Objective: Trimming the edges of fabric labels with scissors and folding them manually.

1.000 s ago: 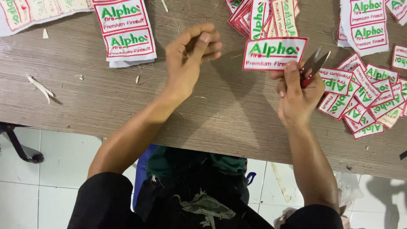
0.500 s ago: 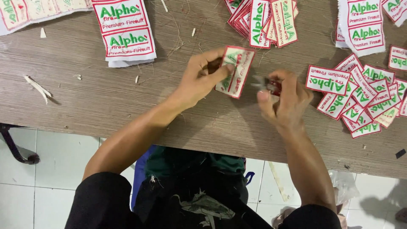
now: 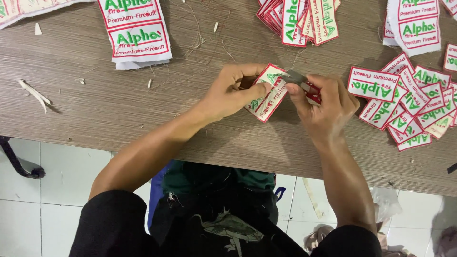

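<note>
My left hand [image 3: 233, 93] pinches the patch [image 3: 268, 93]; my right hand [image 3: 328, 104] grips the small red snips [image 3: 307, 87]. I should trim close along the border, holding the patch flat.

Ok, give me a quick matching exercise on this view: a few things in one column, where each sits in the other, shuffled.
Things:
1. held patch
2. red snips
3. loose patch pile
4. white scrap

Places:
A. table, beside the right hand
B. in the right hand
C. table, far out past the left arm
D. in the left hand

Pairs: 1-D, 2-B, 3-A, 4-C
</note>
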